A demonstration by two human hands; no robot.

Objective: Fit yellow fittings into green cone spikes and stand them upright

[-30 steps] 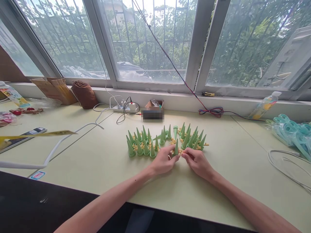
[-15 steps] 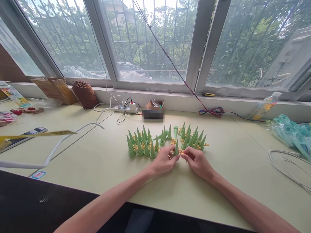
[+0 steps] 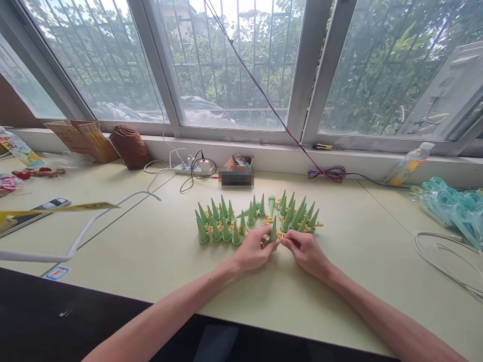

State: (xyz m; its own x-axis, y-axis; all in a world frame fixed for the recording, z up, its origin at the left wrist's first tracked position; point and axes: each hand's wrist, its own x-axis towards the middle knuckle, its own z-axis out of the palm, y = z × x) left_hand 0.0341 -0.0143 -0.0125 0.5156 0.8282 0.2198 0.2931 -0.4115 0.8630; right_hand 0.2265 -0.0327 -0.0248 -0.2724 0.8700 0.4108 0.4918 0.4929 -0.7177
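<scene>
My left hand (image 3: 256, 250) is closed round the base of a green plant watering spike (image 3: 273, 229), whose tip points up. Beside it, the fingertips of my right hand (image 3: 307, 251) pinch a small yellow valve (image 3: 279, 235) at the side of that spike. The fingers hide most of the valve. On the left stands a cluster of similar green spikes (image 3: 217, 229); another group (image 3: 294, 213) stands behind my right hand, with yellow valves among them. A few more spikes (image 3: 251, 213) are between the groups, one lying on its side.
At the back of the pale table (image 3: 158, 261) are a small cardboard box (image 3: 247, 162), a power strip (image 3: 183, 168) and a brown pouch (image 3: 129, 147). Bagged green plastic parts (image 3: 449, 203) and a cable (image 3: 426, 261) lie at right. A phone (image 3: 41, 211) is at left.
The view has shifted very slightly. Both hands keep nearly the same place and grip on the spike and valve.
</scene>
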